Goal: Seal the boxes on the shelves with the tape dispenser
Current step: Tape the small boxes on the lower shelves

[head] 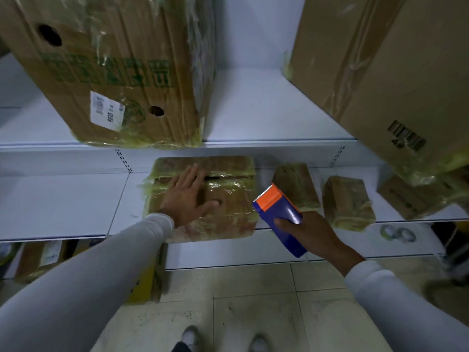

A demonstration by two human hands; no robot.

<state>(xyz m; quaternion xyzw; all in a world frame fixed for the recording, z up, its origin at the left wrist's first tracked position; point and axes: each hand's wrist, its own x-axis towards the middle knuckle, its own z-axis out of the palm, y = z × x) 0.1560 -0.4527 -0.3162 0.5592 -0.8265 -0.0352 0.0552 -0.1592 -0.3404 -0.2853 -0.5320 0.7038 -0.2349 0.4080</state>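
Note:
A flat cardboard box [228,212] wrapped in yellowish tape lies on the middle shelf [63,207], with a dark slit near its far edge. My left hand [186,198] presses flat on its top, fingers spread. My right hand [312,232] grips a blue and orange tape dispenser [279,214], toothed orange end up, just off the box's right edge. Two smaller taped boxes [295,185] [347,201] stand to the right on the same shelf.
On the upper shelf [266,110] stand a large taped box [114,72] at left and a tilted big box [393,85] at right. Another box [416,199] sits far right, tape rolls [398,233] below it. More boxes [43,257] fill the bottom shelf. Tiled floor below.

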